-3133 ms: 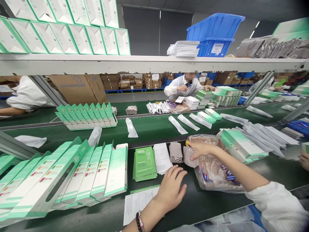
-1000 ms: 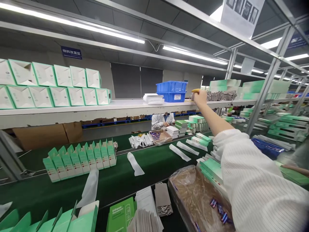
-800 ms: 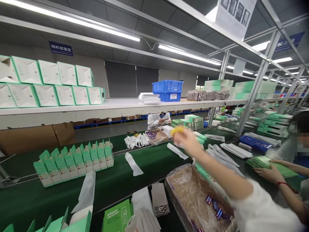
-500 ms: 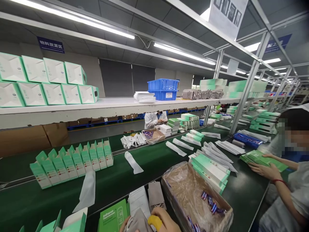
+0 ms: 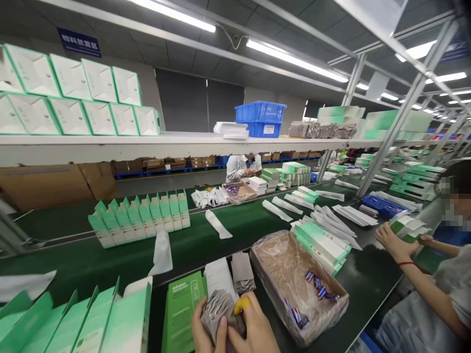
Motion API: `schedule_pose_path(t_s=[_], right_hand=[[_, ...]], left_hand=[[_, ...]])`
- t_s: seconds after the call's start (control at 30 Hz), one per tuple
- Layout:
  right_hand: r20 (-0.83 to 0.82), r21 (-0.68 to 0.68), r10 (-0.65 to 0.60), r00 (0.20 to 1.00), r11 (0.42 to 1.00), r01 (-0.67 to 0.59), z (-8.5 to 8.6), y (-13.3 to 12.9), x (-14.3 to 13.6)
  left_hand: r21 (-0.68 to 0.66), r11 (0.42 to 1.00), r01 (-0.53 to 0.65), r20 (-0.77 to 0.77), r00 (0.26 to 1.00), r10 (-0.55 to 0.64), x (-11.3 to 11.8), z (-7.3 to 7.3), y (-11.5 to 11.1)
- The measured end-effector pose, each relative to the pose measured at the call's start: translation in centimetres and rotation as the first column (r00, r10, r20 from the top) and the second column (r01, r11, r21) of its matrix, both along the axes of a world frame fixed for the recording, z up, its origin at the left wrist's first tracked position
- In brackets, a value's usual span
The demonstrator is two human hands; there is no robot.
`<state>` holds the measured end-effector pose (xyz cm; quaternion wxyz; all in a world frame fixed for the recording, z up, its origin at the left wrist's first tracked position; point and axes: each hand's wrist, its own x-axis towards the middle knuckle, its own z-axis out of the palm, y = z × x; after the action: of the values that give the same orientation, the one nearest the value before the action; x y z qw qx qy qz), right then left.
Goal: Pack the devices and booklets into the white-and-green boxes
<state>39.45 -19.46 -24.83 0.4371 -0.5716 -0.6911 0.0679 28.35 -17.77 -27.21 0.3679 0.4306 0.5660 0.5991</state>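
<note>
At the bottom centre, my left hand [image 5: 204, 327] has its fingers wrapped round a bunch of grey cloth pouches [image 5: 218, 310]. My right hand [image 5: 257, 326] grips the same pouches from the right, with a yellow cover on one finger. Just beyond them lie white folded papers [image 5: 220, 277] and a stack of grey pouches [image 5: 243, 272]. Green booklets [image 5: 181, 314] are stacked left of my left hand. To the right of my right hand, a plastic-lined carton [image 5: 279, 299] holds several wrapped batteries [image 5: 319, 284].
Open green-white boxes [image 5: 110, 318] stand at the lower left, more [image 5: 147, 215] on the green belt [image 5: 198, 235]. White sleeves [image 5: 218, 224] lie along it. A shelf [image 5: 176, 149] crosses above. At right, a person's hands [image 5: 397, 242] hold green and white items.
The view has tilted down and shifted left, so more of both hands and the pouches shows. The neighbouring person's hands now hold white items along with green ones.
</note>
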Motion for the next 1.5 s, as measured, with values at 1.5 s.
schedule_pose_path(t_s=[1.5], right_hand=[[-0.573,-0.128,0.181,0.799,0.944,-0.305,-1.0,0.7,0.3]], left_hand=[[0.003,0.946,0.324,0.39,0.871,-0.299,-1.3,2.5,-1.7]])
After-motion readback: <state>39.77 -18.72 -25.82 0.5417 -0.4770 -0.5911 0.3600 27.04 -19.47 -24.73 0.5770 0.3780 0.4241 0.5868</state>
